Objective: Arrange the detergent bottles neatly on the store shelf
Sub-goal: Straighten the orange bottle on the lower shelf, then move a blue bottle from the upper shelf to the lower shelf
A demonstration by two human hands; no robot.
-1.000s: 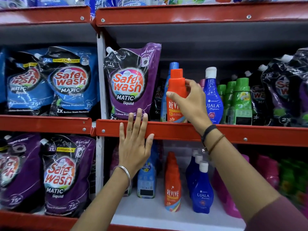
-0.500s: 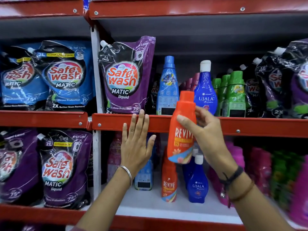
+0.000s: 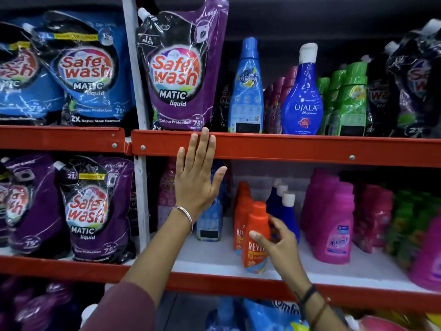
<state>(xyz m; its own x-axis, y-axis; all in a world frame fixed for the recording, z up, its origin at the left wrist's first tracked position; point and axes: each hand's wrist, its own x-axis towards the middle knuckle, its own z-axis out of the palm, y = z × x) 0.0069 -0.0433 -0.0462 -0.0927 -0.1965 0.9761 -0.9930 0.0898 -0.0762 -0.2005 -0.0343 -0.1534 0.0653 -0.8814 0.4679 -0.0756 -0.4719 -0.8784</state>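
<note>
Detergent bottles are partly sorted. Low in the frame's centre, an orange Revive bottle (image 3: 255, 237) is held by the right hand (image 3: 278, 243), fingers closed around it, at the lower shelf's front edge (image 3: 238, 281), not yet released. Behind it, two more orange bottles (image 3: 242, 211) are lined up, and three blue white-capped ones (image 3: 285, 211) stand beside. Higher, the left hand (image 3: 196, 180) is laid flat and empty on the upper shelf rail (image 3: 298, 149).
</note>
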